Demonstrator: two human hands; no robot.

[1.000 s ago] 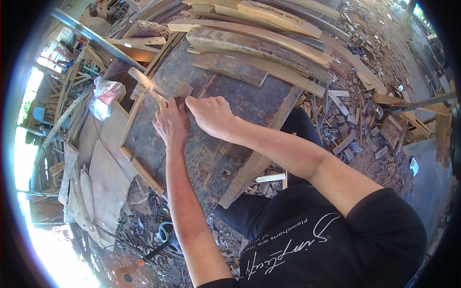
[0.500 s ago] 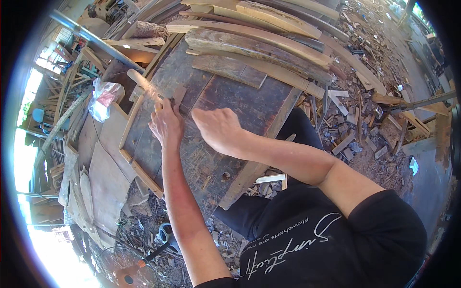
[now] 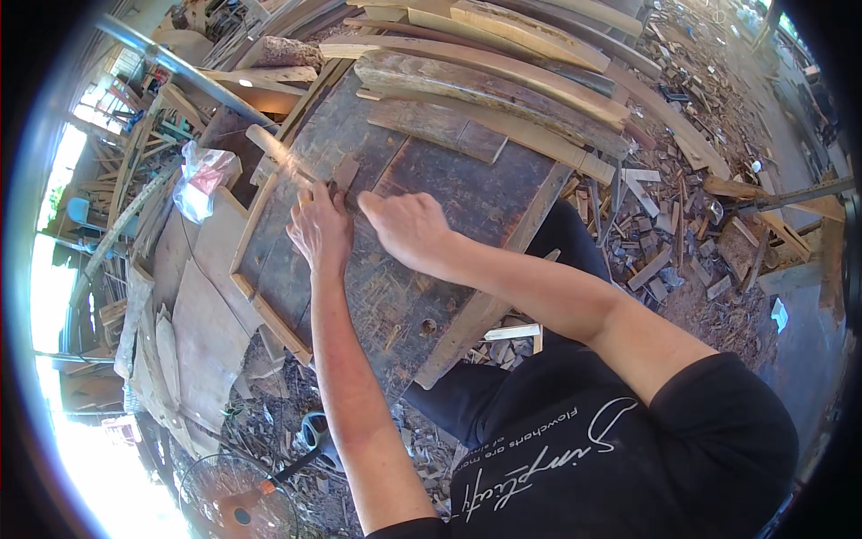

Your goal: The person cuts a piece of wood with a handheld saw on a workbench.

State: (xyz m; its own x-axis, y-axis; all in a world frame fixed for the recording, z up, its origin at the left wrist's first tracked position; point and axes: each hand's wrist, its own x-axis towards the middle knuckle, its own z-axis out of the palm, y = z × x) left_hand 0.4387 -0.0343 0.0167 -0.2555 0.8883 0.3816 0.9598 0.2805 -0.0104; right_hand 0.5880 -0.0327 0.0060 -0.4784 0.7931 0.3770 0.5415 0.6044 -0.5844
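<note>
My left hand [image 3: 323, 225] presses with curled fingers on a small wooden piece at the lower end of a pale round wooden rod [image 3: 274, 148], on a dark, scuffed board [image 3: 431, 216]. A small flat brown wooden block [image 3: 346, 169] lies by those fingertips. My right hand [image 3: 404, 225] is closed in a fist just right of the left one; what it holds, if anything, is hidden by the fingers.
Long curved boards [image 3: 485, 99] are piled across the board's far side. A metal pipe [image 3: 189, 72] and a plastic bag [image 3: 202, 180] are at the left. A standing fan [image 3: 235, 499] is at the lower left; wood offcuts [image 3: 673, 269] litter the ground at the right.
My right hand moved a little right and toward me, away from the left hand, then shifted slightly back. The left hand stayed near the small piece. The whole view shifted slightly.
</note>
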